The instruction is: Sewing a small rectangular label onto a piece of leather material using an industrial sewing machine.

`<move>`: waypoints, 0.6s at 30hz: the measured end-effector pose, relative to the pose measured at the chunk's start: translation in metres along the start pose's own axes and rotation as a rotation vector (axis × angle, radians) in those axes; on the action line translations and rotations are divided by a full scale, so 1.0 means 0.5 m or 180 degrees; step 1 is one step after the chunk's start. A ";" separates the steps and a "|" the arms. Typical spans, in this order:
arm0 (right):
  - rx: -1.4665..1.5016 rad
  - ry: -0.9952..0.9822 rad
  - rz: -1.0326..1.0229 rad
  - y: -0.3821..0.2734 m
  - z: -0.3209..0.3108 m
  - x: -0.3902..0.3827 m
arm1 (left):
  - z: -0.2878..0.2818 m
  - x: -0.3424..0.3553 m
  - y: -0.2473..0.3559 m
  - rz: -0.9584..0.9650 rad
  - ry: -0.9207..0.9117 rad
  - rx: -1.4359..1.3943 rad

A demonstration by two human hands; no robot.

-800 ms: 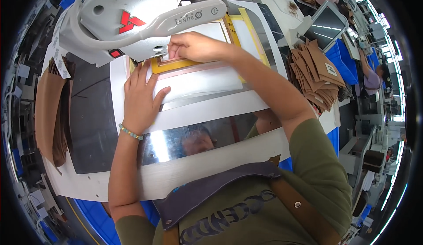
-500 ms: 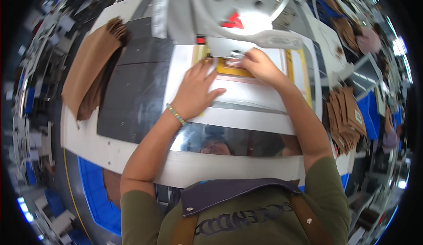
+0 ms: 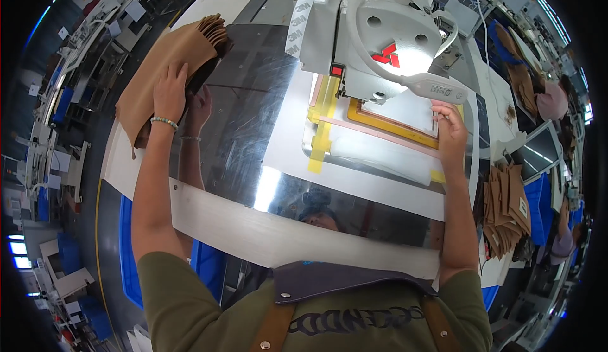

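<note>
My left hand [image 3: 169,95] lies on a tall folded stack of brown pieces [image 3: 142,83] at the left, fingers extended and slightly apart. My right hand [image 3: 448,127] is at the right end of a yellow rectangular frame [image 3: 394,126], its fingers bent over the edge. The frame sits over white sheets [image 3: 373,155] and pink strips, with yellow tape [image 3: 319,155] at their left. A white machine head [image 3: 358,67] with a red emblem and a grey cable overhangs the frame and hides part of it.
The work rests on a shiny metal plate [image 3: 240,117] on a white table [image 3: 215,206]. More brown pieces [image 3: 500,206] are piled at the right beside a blue bin [image 3: 537,206] and a tablet-like screen. Blue bins [image 3: 130,250] sit below the table. Co-workers [image 3: 560,238] are at the far right.
My left hand has left the frame and moved left onto the brown stack. My right hand has shifted to the frame's right end. The whole view has turned, so the machine appears farther right.
</note>
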State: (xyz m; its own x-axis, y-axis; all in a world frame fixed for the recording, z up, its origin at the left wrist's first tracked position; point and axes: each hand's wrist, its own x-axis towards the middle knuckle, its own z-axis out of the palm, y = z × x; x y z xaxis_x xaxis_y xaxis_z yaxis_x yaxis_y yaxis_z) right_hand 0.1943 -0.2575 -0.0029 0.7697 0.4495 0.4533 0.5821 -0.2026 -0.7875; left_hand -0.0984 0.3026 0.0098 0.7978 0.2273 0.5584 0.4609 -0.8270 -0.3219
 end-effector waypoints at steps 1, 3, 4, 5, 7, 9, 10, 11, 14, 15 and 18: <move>-0.0097 -0.0039 -0.0086 -0.002 0.001 0.000 | 0.008 -0.012 -0.016 -0.0030 -0.0074 -0.0118; -0.0160 -0.0054 -0.0167 -0.006 0.002 -0.001 | 0.013 -0.027 -0.037 -0.0148 -0.0330 -0.0405; -0.0125 -0.0028 -0.0163 -0.007 0.001 0.000 | 0.011 -0.026 -0.039 -0.0302 -0.0178 -0.0575; -0.0038 -0.0010 -0.0160 -0.008 0.001 0.001 | 0.004 -0.015 -0.042 -0.0695 -0.0082 -0.0924; -0.0120 0.0004 -0.0182 -0.009 0.000 0.001 | -0.024 0.020 -0.033 -0.1698 -0.0086 -0.1614; -0.0190 0.0003 -0.0237 -0.014 0.001 -0.001 | -0.081 0.037 -0.012 -0.2267 0.0034 -0.1720; -0.0246 -0.0004 -0.0287 -0.018 0.002 -0.002 | -0.107 0.047 0.004 -0.2275 0.0281 -0.1973; -0.0292 -0.0012 -0.0291 -0.024 0.004 -0.003 | -0.130 0.056 0.018 -0.2297 0.0131 -0.1816; -0.0436 -0.0056 -0.0581 -0.054 0.010 -0.008 | -0.163 0.066 0.080 -0.1076 0.0312 -0.1976; -0.0386 -0.0163 -0.0662 -0.068 0.013 -0.009 | -0.169 0.049 0.111 -0.0599 0.0274 -0.2021; -0.0285 -0.0638 -0.0895 -0.118 0.036 -0.017 | -0.185 -0.015 0.214 0.0777 0.0162 -0.2244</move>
State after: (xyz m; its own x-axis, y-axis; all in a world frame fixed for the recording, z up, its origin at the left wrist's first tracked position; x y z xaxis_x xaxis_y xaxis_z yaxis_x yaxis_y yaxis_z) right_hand 0.1488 -0.2337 0.0321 0.5146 0.6585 0.5492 0.7914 -0.1182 -0.5998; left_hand -0.0910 0.1650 0.0420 0.8187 -0.0148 0.5740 -0.0990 -0.9884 0.1156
